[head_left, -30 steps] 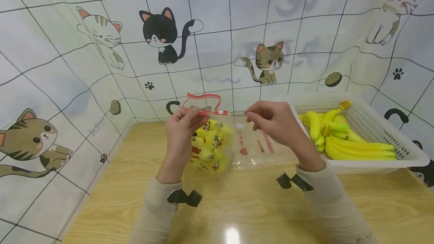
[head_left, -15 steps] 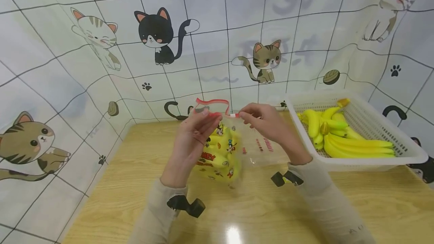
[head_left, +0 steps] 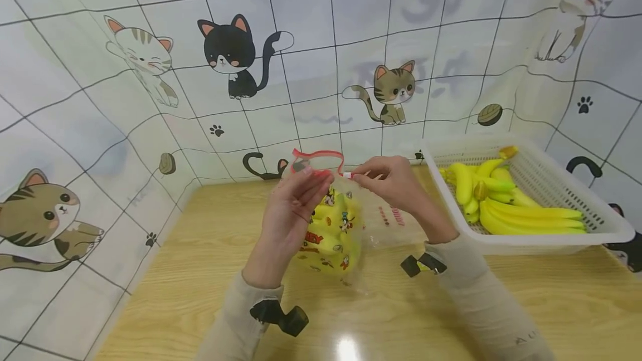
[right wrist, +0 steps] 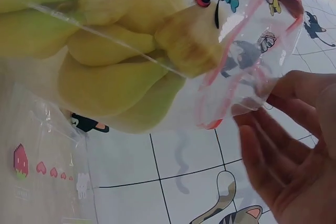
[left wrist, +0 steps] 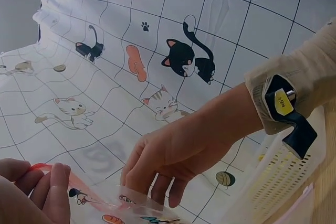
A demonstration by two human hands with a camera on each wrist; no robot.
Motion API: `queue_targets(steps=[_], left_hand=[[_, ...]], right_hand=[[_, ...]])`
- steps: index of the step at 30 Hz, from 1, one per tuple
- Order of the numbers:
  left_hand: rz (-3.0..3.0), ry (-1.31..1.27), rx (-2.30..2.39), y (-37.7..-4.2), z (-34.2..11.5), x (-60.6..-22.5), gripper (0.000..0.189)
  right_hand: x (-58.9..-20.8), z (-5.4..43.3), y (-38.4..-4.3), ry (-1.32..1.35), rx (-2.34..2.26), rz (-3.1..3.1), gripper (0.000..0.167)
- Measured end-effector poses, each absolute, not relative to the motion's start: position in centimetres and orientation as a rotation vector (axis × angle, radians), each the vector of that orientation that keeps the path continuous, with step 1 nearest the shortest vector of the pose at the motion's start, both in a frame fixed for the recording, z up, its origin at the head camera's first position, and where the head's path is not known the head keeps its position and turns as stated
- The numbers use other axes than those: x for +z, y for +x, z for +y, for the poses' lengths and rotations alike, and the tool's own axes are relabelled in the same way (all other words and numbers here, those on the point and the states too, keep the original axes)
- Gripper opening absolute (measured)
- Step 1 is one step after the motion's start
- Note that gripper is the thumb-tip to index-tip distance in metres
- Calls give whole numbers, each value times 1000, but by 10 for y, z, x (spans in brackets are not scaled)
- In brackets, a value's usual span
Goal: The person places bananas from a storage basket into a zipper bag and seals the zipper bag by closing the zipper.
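A clear zip bag (head_left: 328, 249) printed with cartoon characters hangs over the table between my hands, bulging with yellow-green fruit (right wrist: 115, 85). Its mouth gapes, edged by a red zip strip (head_left: 321, 153). My left hand (head_left: 288, 210) pinches the near side of the mouth between thumb and fingers. At the mouth's right end, the thumb and fingertips of my right hand (head_left: 393, 180) pinch the corner beside a small white slider (head_left: 348, 175). From the left wrist, the right hand (left wrist: 178, 153) appears across the bag, its fingertips partly behind the plastic.
A white perforated basket (head_left: 609, 227) holding several bananas (head_left: 531, 219) stands at the right. Another clear bag (head_left: 396, 230) with pink prints lies flat on the wooden table (head_left: 175, 294), behind the filled one. A cat-patterned sheet (head_left: 311, 93) covers the walls behind.
My right hand, earlier apart from the bag, has come in left and down and taken the corner at the slider. The left hand and bag have shifted right and slightly down.
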State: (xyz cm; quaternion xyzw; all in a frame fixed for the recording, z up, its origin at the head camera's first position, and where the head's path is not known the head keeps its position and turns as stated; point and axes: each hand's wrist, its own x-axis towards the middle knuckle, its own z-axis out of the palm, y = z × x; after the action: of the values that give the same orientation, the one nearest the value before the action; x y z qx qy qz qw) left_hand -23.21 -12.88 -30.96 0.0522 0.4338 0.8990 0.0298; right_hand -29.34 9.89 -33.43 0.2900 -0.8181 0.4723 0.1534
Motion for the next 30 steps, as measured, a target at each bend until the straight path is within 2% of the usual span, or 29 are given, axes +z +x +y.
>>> queue_targets(steps=[7,14,20,26,30], left_hand=[[1483,77,2740,-225,-125,-307,5],[1468,53,2754,-212,-112,-304,10],[1438,23,2728,-208,-106,-308,15],[1478,132,2578,-207,-105,-311,36],[1582,205,2525,-207,-104,-312,30]], right_hand=[[-329,97,-288,679,1262,-2220,11],[-321,96,-281,625,1610,-2200,19],[-319,100,-282,618,1574,-2192,23],[-321,108,-287,562,1612,-2250,22],[-321,110,-289,527,1672,-2263,26]])
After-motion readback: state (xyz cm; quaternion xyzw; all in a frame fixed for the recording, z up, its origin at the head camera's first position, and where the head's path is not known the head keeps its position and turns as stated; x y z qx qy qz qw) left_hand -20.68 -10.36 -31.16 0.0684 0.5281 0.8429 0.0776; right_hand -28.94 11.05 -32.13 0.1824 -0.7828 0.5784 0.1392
